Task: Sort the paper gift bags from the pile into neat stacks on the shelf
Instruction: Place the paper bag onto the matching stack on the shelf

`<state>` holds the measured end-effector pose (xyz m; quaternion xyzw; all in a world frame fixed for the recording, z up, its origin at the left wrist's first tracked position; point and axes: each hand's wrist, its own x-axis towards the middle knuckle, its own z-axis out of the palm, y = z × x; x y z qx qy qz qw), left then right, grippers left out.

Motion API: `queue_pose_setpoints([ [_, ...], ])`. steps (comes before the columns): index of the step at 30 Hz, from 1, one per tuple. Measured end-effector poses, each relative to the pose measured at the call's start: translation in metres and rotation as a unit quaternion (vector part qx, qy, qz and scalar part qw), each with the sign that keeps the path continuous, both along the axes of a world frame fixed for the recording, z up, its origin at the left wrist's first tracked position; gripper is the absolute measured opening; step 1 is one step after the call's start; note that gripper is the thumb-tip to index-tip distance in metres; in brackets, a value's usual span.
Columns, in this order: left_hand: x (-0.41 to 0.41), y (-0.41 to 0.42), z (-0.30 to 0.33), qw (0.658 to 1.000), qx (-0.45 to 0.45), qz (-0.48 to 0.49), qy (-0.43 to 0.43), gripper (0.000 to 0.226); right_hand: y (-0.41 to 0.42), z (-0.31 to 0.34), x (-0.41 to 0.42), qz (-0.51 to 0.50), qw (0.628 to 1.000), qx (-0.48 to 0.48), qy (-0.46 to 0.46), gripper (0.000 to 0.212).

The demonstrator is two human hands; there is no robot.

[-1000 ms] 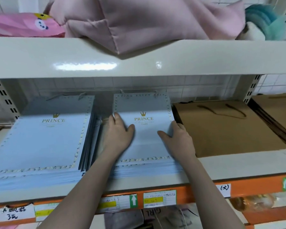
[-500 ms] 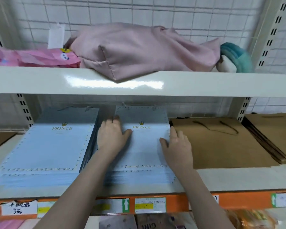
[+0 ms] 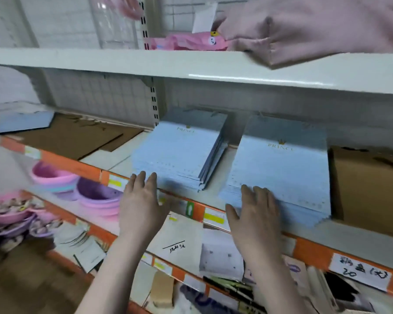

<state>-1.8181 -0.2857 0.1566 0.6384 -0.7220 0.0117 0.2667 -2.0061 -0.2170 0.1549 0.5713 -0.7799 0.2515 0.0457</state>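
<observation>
Two blue stacks (image 3: 182, 152) sit squared on the shelf (image 3: 213, 200); at 9 o'clock, loose bags (image 3: 23, 122) remain. Left hand (image 3: 141, 200) and right hand (image 3: 256, 214) both flat, holding nothing.

Pale blue gift bags (image 3: 281, 168) with gold lettering; orange-edged shelf (image 3: 309, 248).

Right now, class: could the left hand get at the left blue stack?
Probably yes. The left hand, open, is at the front edge of the left blue stack, and nothing lies between them; the right hand is at the other stack.

Shelf (image 3: 216, 201); blue stacks (image 3: 281, 168); brown bags (image 3: 368, 186)
</observation>
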Motion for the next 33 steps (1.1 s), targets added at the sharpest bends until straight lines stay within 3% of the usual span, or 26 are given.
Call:
queue_pose_setpoints([
  [6, 0.101, 0.010, -0.007, 0.996, 0.041, 0.072, 0.029, 0.074, -0.018, -0.007, 0.100, 0.075, 0.997, 0.003, 0.009, 0.052],
  [19, 0.371, -0.020, -0.009, 0.990, 0.020, 0.137, 0.037, 0.072, -0.090, -0.003, 0.365, 0.148, 0.988, 0.032, -0.013, 0.054],
  [33, 0.516, -0.157, -0.005, 0.988, 0.035, 0.149, 0.019, 0.063, -0.243, -0.009, 0.502, 0.135, 0.991, 0.009, -0.021, 0.047],
])
